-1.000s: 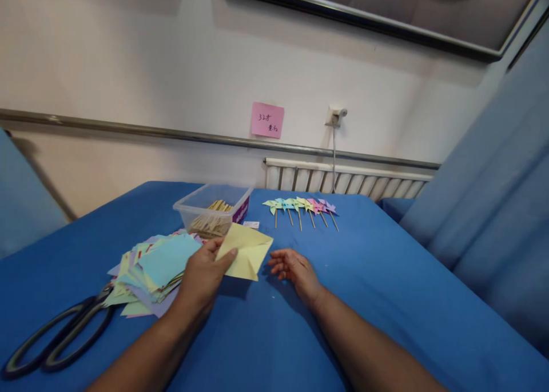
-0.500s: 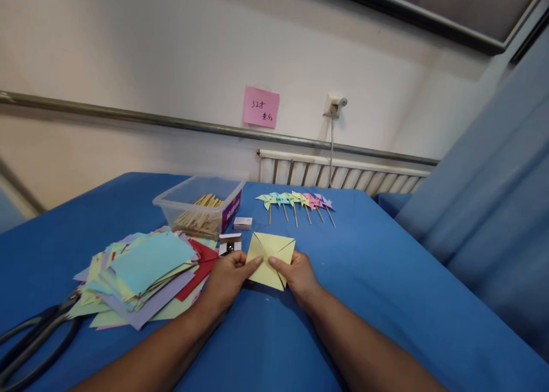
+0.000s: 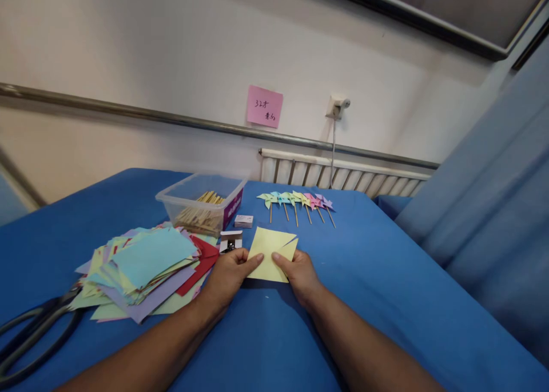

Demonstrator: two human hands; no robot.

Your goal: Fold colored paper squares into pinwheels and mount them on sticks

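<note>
A square of yellow paper (image 3: 271,244) is held above the blue table cover, with a slit gaping at its upper right corner. My left hand (image 3: 234,272) pinches its left side, thumb on top and fingers underneath. On the right side, my right hand (image 3: 300,273) grips it the same way, its thumb pointing inward. Just beyond my left hand sits a small open box (image 3: 230,241) with dark shiny bits inside. Several paper pinwheels (image 3: 295,200) on sticks lie in a row farther back.
Left of my hands lies a loose pile of coloured paper (image 3: 154,258), with large black-handled scissors (image 3: 40,329) beside it. Behind stand a clear plastic tub (image 3: 171,200) of wooden sticks and a small closed box (image 3: 243,221). A radiator (image 3: 343,175) lines the wall.
The yellow paper has tilted in my hands. Its upper right slit now gapes apart, and the other slits no longer show clearly. Both hands keep their hold; the view has shifted slightly.
</note>
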